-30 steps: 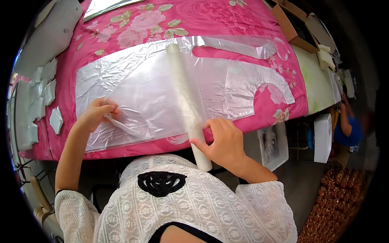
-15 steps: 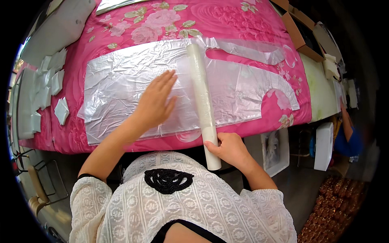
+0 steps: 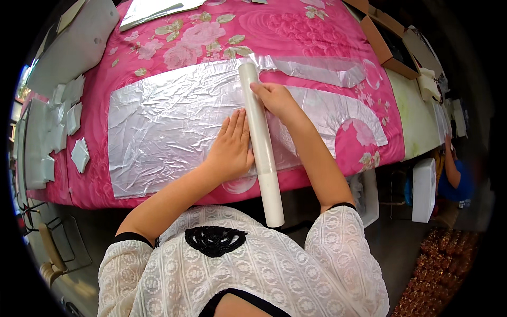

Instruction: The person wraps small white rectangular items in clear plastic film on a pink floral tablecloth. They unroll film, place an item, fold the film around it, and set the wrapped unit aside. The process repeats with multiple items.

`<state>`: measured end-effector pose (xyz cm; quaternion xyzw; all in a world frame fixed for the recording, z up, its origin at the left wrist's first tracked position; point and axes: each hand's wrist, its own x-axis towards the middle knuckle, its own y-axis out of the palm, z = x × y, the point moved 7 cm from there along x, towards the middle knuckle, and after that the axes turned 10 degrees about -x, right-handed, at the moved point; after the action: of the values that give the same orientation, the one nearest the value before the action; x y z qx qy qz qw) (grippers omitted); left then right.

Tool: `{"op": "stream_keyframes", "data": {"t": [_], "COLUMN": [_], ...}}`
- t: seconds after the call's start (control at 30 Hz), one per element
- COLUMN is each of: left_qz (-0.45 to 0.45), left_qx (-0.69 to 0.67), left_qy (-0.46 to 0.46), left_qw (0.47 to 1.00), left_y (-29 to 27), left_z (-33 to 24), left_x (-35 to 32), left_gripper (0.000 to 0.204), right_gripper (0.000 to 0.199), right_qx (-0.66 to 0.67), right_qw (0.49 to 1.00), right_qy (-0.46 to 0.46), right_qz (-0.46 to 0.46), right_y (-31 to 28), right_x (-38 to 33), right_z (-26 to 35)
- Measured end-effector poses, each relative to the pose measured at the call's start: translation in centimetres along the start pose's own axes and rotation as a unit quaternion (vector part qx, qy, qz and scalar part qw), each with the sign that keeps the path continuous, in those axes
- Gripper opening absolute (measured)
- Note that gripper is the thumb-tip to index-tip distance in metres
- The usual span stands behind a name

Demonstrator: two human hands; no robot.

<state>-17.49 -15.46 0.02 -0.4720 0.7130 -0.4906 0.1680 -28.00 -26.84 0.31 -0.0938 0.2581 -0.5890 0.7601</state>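
Observation:
A thin, see-through plastic sheet (image 3: pixel 153 127), shaped like a disposable apron with curved cut-outs and a long strap, lies spread and crinkled on the table. Across its middle rests a long white tube (image 3: pixel 262 142), its near end sticking out past the table edge. Plastic film covers the far part of the tube. My left hand (image 3: pixel 231 148) lies flat on the sheet just left of the tube, fingers stretched out together. Higher up, my right hand (image 3: pixel 273 99) grips the tube's right side near its far end, thumb on top; its other fingers are partly hidden.
A pink flowered cloth (image 3: pixel 211 37) covers the table. Several folded plastic packets (image 3: pixel 80 155) lie at the left beside a white panel (image 3: pixel 76 45). A cardboard box (image 3: pixel 388 53) stands at the far right. Another person in blue (image 3: pixel 457 179) is at the right edge.
My right hand has moved from the tube's near end up toward its far end. My left hand has shifted right and nearer, up beside the tube.

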Motion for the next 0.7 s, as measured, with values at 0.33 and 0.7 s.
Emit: {"op": "stream_keyframes", "data": {"t": [0.33, 0.7], "left_qz": [0.003, -0.012], "left_qx": [0.001, -0.007], "left_qy": [-0.015, 0.008], "left_qw": [1.0, 1.0], "left_y": [-0.4, -0.2], "left_z": [0.4, -0.3], "left_x": [-0.3, -0.1], "left_gripper": [0.07, 0.068], "right_gripper": [0.048, 0.033], "right_qx": [0.653, 0.5], "right_qw": [0.738, 0.781], "right_qy": [-0.059, -0.116], "right_qz": [-0.163, -0.356], "right_y": [-17.0, -32.8], "right_x": [8.8, 5.4], "right_z": [-3.5, -4.0]}}
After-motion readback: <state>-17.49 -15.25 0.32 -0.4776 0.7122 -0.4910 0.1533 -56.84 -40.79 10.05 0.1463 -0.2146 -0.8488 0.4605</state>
